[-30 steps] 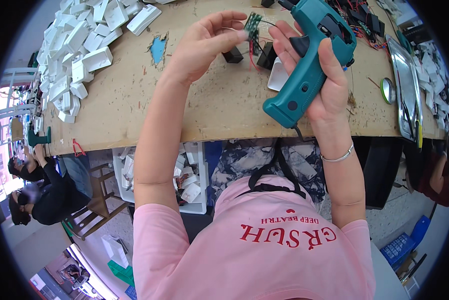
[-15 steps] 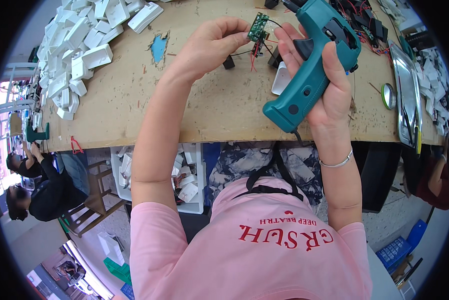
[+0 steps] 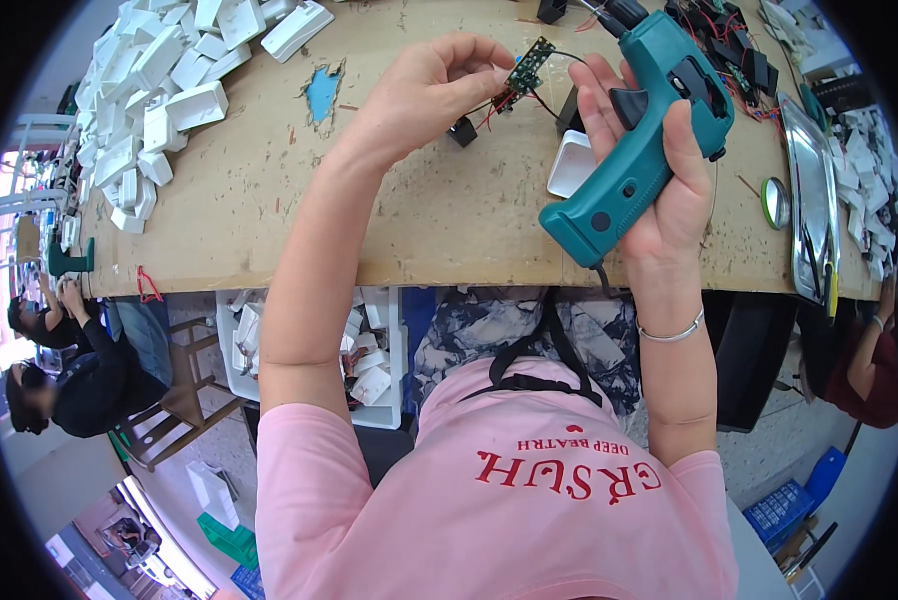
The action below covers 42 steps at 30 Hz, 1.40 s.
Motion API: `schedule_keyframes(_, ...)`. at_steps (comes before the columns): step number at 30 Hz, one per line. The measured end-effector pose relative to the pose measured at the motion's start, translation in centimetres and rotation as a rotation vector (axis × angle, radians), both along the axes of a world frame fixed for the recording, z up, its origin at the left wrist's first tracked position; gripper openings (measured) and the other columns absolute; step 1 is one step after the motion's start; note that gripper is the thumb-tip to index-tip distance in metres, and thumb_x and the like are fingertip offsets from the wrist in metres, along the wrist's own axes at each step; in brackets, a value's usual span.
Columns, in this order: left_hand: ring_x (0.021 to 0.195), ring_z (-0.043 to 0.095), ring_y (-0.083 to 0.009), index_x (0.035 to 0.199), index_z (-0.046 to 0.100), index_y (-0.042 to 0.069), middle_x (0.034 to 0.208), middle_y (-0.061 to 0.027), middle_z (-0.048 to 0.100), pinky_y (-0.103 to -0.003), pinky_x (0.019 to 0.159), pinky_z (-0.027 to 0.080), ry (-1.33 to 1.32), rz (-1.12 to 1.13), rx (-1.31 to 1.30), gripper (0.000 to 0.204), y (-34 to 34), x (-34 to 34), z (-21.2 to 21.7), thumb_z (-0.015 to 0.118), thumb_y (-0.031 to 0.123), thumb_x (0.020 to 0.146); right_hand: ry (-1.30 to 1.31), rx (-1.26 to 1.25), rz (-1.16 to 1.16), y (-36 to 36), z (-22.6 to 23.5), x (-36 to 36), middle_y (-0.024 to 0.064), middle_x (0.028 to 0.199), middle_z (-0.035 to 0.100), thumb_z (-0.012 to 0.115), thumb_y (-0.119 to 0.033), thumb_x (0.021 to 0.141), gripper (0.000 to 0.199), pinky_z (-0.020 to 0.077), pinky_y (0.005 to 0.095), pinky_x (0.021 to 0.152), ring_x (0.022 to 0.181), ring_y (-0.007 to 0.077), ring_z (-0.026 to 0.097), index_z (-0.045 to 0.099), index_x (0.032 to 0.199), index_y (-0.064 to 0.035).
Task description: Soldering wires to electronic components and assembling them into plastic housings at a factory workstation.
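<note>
My left hand (image 3: pixel 437 88) pinches a small green circuit board (image 3: pixel 531 66) by its near-left edge, tilted above the table. Thin black and red wires hang from the board, leading to small black blocks; one black block (image 3: pixel 462 131) sits just beneath my left fingers. In my right hand (image 3: pixel 669 190) lies a teal corded electric drill (image 3: pixel 609 190), its handle across the palm with the thumb over it. The fingertips of that hand stretch out past the trigger toward the board. A white plastic shell (image 3: pixel 571 165) rests on the table beside the drill, partly covered by it.
White plastic housings (image 3: pixel 154 110) are heaped at the far left. Black blocks and red wires (image 3: pixel 734 60) crowd the far right, near a metal tray (image 3: pixel 814 200) and a round tin (image 3: pixel 775 203). A white crate (image 3: pixel 394 350) stands below the table edge. People sit at the left.
The circuit board has turned in my left fingers and now leans more to the right. My right hand and the drill have shifted slightly right and nearer.
</note>
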<state>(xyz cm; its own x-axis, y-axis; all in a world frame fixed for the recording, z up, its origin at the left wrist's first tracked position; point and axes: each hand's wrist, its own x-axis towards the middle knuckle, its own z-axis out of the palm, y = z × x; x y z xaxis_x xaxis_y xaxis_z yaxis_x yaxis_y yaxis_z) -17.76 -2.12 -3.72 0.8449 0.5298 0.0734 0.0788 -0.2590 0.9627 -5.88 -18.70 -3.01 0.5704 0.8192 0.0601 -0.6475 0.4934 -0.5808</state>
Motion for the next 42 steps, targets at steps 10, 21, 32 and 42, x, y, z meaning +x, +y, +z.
schedule_keyframes(10, 0.065, 0.053, -0.0056, 0.098, 0.064, 0.002, 0.074, 0.0004, 0.056, -0.021, 0.056, 0.042, -0.049, 0.078, 0.413, 0.019, -2.2, 0.2, 0.8, 0.064, 0.01, 0.081, -0.086, 0.028, 0.129, -0.4, 0.4, 0.4, 0.0161, 0.121, 0.05, 0.057, -0.029, 0.088, 0.053, 0.0473, 0.0376, 0.09, 0.113, 0.0345, 0.051, 0.04, 0.127, 0.0023)
schedule_keyframes(21, 0.067, 0.058, -0.0253, 0.092, 0.066, 0.002, 0.076, -0.0137, 0.058, -0.034, 0.06, 0.046, -0.066, 0.034, 0.519, 0.019, -3.5, 0.6, 0.1, 0.056, 0.011, 0.078, -0.066, -0.055, 0.1, -1.3, 0.4, 0.6, 0.0239, 0.12, 0.049, 0.058, -0.026, 0.087, 0.054, 0.0399, 0.0461, 0.099, 0.114, 0.041, 0.047, 0.038, 0.126, 0.0065)
schedule_keyframes(32, 0.061, 0.049, -0.0055, 0.092, 0.065, 0.001, 0.07, 0.0001, 0.058, -0.022, 0.053, 0.04, 0.076, 0.06, 0.355, 0.018, -3.2, 0.8, 0.1, 0.061, 0.016, 0.084, -0.098, -0.082, 0.061, -2.1, 0.2, 0.9, 0.0253, 0.121, 0.048, 0.057, -0.024, 0.088, 0.053, 0.0392, 0.0456, 0.099, 0.116, 0.0401, 0.046, 0.038, 0.127, 0.0063)
schedule_keyframes(42, 0.071, 0.053, -0.005, 0.099, 0.061, 0.002, 0.081, 0.0009, 0.06, -0.021, 0.061, 0.044, 0.094, 0.076, 0.173, 0.019, -2.4, 0.8, 0.3, 0.057, 0.017, 0.089, -0.32, -0.173, 0.137, -2.6, 0.6, 1.1, 0.0251, 0.136, 0.033, 0.053, -0.036, 0.088, 0.065, 0.0378, 0.0409, 0.102, 0.125, 0.0374, 0.037, 0.03, 0.132, 0.0063)
